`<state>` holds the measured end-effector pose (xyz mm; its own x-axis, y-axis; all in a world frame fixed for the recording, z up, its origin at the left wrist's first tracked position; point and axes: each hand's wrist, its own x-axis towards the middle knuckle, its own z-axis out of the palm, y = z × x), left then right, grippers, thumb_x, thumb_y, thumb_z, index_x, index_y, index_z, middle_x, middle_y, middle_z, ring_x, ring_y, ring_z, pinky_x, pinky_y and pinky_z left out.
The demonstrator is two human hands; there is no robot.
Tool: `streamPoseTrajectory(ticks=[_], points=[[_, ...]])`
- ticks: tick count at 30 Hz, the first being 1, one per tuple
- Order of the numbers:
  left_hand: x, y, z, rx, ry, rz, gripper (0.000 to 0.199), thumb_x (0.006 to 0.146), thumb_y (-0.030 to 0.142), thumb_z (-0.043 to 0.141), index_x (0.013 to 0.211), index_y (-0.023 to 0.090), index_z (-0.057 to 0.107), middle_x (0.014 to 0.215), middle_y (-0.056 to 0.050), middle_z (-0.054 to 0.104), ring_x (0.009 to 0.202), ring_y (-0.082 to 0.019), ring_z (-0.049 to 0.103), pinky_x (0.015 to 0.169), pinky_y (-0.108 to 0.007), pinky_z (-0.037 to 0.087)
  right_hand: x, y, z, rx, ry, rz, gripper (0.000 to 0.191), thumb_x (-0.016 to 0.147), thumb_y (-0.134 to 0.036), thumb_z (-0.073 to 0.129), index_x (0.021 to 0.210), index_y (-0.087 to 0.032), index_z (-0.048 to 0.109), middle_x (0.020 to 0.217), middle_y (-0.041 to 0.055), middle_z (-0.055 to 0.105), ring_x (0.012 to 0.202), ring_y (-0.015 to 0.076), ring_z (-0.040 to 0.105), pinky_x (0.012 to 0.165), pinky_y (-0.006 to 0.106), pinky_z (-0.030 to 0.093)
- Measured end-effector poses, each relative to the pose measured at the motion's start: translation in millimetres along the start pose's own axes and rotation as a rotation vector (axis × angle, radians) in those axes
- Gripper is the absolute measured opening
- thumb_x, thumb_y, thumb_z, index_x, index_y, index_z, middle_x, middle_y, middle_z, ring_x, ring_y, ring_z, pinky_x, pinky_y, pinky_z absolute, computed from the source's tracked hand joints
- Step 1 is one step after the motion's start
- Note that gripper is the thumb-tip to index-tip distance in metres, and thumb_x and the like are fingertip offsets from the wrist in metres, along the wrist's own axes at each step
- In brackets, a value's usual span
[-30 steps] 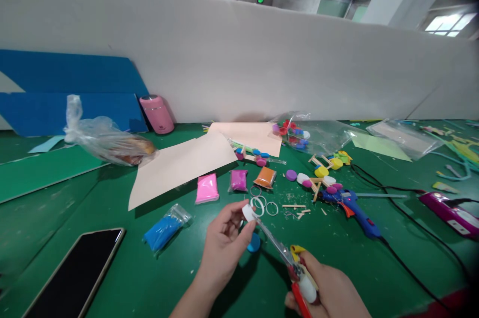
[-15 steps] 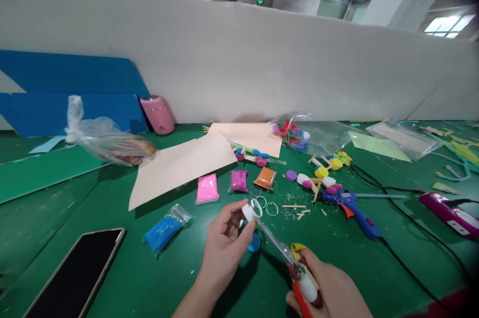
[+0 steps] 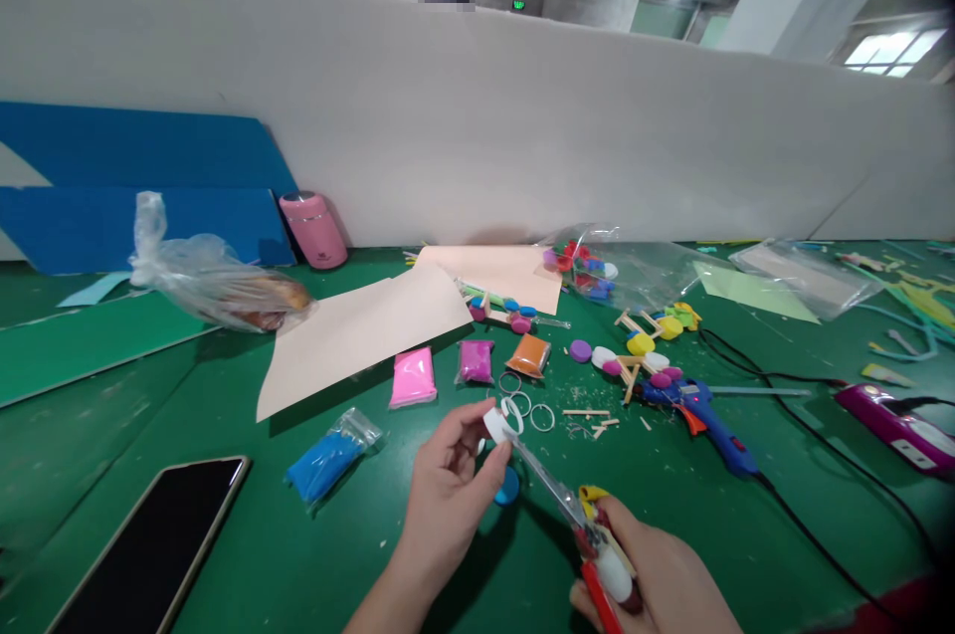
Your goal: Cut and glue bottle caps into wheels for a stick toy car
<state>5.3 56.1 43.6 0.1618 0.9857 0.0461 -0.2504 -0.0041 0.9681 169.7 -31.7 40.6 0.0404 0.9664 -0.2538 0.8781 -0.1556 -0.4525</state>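
Between the thumb and fingers of my left hand [image 3: 452, 490] is a white bottle cap [image 3: 495, 426], with a thin white ring loose at its rim. My right hand [image 3: 664, 569] is closed around red-handled scissors [image 3: 550, 480], whose blade tips touch the cap's edge. Also in that hand, against the scissors, are a yellow rubbery piece that looks like a balloon [image 3: 593, 494] and a white rounded piece [image 3: 615, 574]. A blue cap [image 3: 507, 486] lies on the table, partly behind my left hand. Several thin white rings [image 3: 542, 417] lie just beyond the cap.
Blue, pink, purple and orange clay packets [image 3: 413, 376] lie across the middle. A blue glue gun [image 3: 705, 420] with its cord is at right, beside small stick-and-cap models [image 3: 642, 345]. A phone [image 3: 153, 549] lies at left, a pink flask [image 3: 314, 231] behind. Wood bits [image 3: 586, 412] are scattered centrally.
Almost nothing differs. Both hands, the white cap and the scissors stay in nearly the same place.
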Motion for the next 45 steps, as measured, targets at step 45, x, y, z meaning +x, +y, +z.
streamPoseTrajectory(ticks=[45], points=[[1.4, -9.4, 0.0, 0.109, 0.000, 0.117, 0.027, 0.067, 0.012, 0.063, 0.093, 0.018, 0.060, 0.093, -0.006, 0.063, 0.087, -0.018, 0.058, 0.080, -0.028, 0.046, 1.7, -1.2, -3.8, 0.084, -0.086, 0.047, 0.016, 0.067, -0.033, 0.054, 0.074, -0.021, 0.047, 0.063, 0.0032, 0.063, 0.053, 0.0178, 0.059, 0.045, 0.020, 0.037]])
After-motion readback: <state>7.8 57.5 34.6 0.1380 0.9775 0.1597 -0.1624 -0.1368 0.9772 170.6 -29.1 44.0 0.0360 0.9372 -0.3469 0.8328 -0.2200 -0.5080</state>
